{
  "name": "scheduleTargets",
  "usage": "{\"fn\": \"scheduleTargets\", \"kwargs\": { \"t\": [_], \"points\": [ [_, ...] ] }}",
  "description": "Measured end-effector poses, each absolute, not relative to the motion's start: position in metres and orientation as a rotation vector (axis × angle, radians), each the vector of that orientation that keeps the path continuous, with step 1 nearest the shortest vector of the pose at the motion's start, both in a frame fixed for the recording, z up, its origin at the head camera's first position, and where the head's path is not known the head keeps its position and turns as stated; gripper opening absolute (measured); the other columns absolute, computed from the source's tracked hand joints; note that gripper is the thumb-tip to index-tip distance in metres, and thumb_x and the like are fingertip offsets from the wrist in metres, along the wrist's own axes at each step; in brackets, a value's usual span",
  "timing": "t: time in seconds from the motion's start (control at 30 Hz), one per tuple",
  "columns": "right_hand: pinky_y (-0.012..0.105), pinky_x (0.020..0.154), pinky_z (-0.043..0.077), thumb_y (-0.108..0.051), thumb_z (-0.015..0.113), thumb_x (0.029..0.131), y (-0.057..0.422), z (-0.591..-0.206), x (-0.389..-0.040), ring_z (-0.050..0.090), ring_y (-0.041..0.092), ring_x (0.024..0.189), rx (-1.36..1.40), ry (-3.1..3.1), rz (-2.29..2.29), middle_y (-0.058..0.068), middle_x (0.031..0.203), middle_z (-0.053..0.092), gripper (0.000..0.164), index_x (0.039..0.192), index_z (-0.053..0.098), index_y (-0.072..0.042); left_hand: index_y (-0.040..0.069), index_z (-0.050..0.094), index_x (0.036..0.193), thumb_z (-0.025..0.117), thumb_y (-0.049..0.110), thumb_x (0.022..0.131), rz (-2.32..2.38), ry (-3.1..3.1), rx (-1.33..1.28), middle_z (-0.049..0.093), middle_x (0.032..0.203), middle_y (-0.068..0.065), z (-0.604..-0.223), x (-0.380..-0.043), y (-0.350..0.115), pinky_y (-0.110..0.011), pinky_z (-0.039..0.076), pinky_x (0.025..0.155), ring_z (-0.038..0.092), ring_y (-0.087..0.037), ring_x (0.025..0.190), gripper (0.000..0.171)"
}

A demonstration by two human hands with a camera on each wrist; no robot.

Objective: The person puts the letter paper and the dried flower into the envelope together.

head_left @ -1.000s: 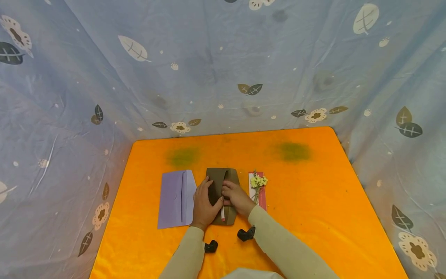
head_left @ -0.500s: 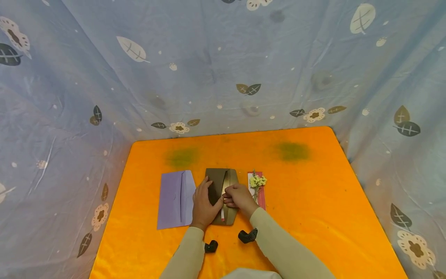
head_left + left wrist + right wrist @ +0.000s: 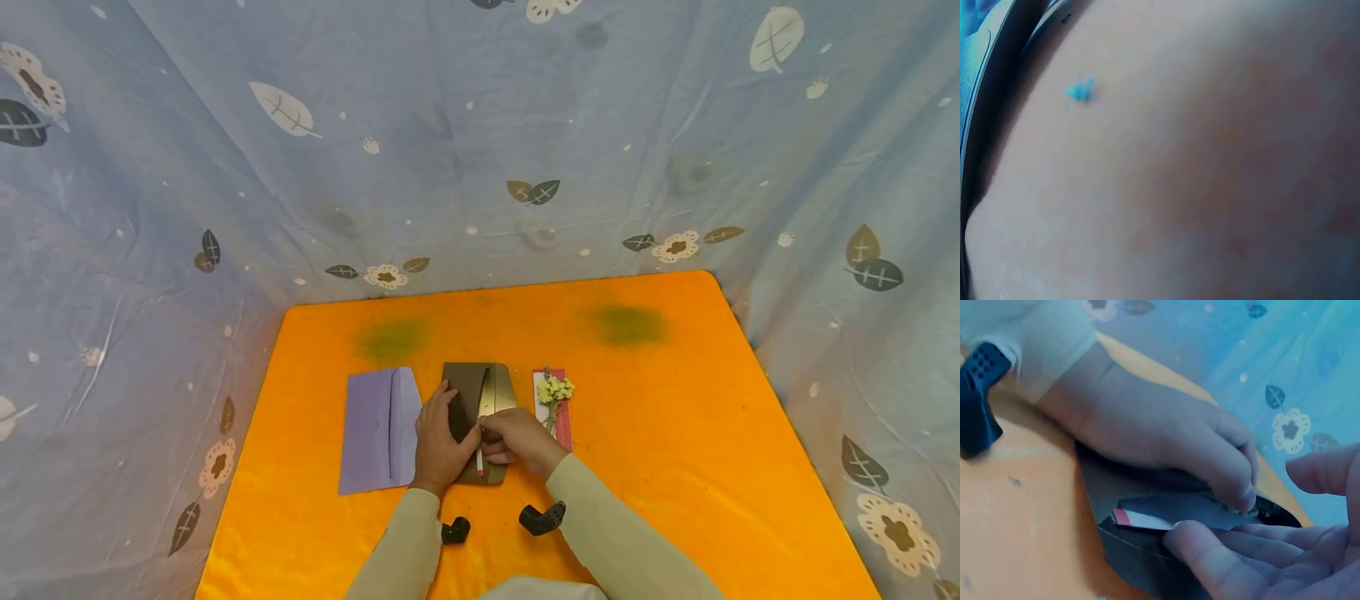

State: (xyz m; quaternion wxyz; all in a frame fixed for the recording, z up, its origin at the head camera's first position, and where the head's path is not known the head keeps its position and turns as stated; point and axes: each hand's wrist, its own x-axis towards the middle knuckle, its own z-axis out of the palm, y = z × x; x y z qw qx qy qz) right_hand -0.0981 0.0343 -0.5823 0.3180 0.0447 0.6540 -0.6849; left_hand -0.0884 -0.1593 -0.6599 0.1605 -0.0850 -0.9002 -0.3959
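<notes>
A dark brown envelope [image 3: 465, 383] lies at the table's middle, its long side slit parted and a gold inside showing. My left hand [image 3: 442, 442] rests across its face, thumb at the slit. A narrow white card with a red end [image 3: 1141, 519] sticks out at the slit's near end. My right hand [image 3: 517, 435] is at the slit beside the left thumb, its fingertips brought together at the card. In the right wrist view a right-hand digit overlaps the card's edge. The left wrist view is filled by blurred skin of the left hand [image 3: 1166, 162].
A lilac envelope [image 3: 367, 433] with its flap out lies left of the brown one. To the right, a small bunch of yellow flowers [image 3: 555, 390] rests on a red and white card [image 3: 564, 425]. Patterned curtains [image 3: 465, 167] stand round the orange table [image 3: 675, 417].
My right hand has come out of the upper slit and slid toward me along it to the card, uncovering the gold inside. The left hand has stayed in place.
</notes>
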Motion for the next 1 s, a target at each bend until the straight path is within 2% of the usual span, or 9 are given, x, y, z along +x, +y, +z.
{"fn": "scheduleTargets", "kwargs": {
  "t": [0.23, 0.47, 0.67, 0.77, 0.87, 1.0],
  "points": [
    [0.041, 0.086, 0.063, -0.027, 0.062, 0.112, 0.031, -0.578, -0.090, 0.074, 0.039, 0.103, 0.071, 1.605, -1.840, 0.015, 0.111, 0.070, 0.037, 0.122, 0.072, 0.007, 0.001, 0.054, 0.153, 0.076, 0.036, 0.093, -1.126, -2.587, -0.242, 0.041, 0.169, -0.019, -0.657, -0.088, -0.161, -0.071, 0.028, 0.116, 0.041, -0.044, 0.150, 0.073],
    [0.046, 0.092, 0.061, -0.027, 0.060, 0.113, 0.027, -0.583, -0.084, 0.070, 0.039, 0.117, 0.055, 1.494, -1.897, 0.021, 0.129, 0.064, 0.043, 0.133, 0.064, 0.010, 0.002, 0.054, 0.153, 0.077, 0.038, 0.093, -1.128, -2.589, -0.240, 0.041, 0.169, -0.019, -0.656, -0.086, -0.164, -0.071, 0.027, 0.117, 0.040, -0.044, 0.150, 0.074],
    [0.047, 0.095, 0.060, -0.028, 0.058, 0.115, 0.032, -0.587, -0.080, 0.067, 0.041, 0.124, 0.036, 1.493, -1.906, 0.020, 0.135, 0.065, 0.044, 0.136, 0.065, 0.010, 0.002, 0.054, 0.153, 0.081, 0.040, 0.092, -1.121, -2.600, -0.246, 0.040, 0.169, -0.018, -0.657, -0.086, -0.164, -0.071, 0.027, 0.117, 0.039, -0.044, 0.151, 0.076],
    [0.046, 0.096, 0.060, -0.029, 0.058, 0.115, 0.037, -0.588, -0.079, 0.066, 0.040, 0.126, 0.040, 1.532, -1.894, 0.021, 0.139, 0.064, 0.050, 0.146, 0.059, 0.011, 0.002, 0.054, 0.152, 0.082, 0.042, 0.092, -1.101, -2.613, -0.264, 0.040, 0.169, -0.018, -0.658, -0.087, -0.162, -0.072, 0.027, 0.115, 0.039, -0.044, 0.151, 0.077],
    [0.046, 0.097, 0.059, -0.030, 0.059, 0.115, 0.044, -0.588, -0.081, 0.064, 0.042, 0.129, 0.058, 1.593, -1.886, 0.026, 0.146, 0.060, 0.062, 0.157, 0.045, 0.013, 0.003, 0.054, 0.153, 0.083, 0.043, 0.093, -1.102, -2.627, -0.265, 0.039, 0.170, -0.018, -0.658, -0.087, -0.160, -0.071, 0.027, 0.116, 0.039, -0.043, 0.151, 0.078],
    [0.046, 0.095, 0.060, -0.029, 0.061, 0.113, 0.055, -0.587, -0.085, 0.063, 0.044, 0.130, 0.090, 1.667, -1.885, 0.030, 0.150, 0.057, 0.070, 0.161, 0.037, 0.015, 0.003, 0.054, 0.153, 0.084, 0.041, 0.092, -1.110, -2.651, -0.237, 0.038, 0.171, -0.016, -0.657, -0.088, -0.159, -0.068, 0.026, 0.118, 0.038, -0.041, 0.151, 0.077]
  ]
}}
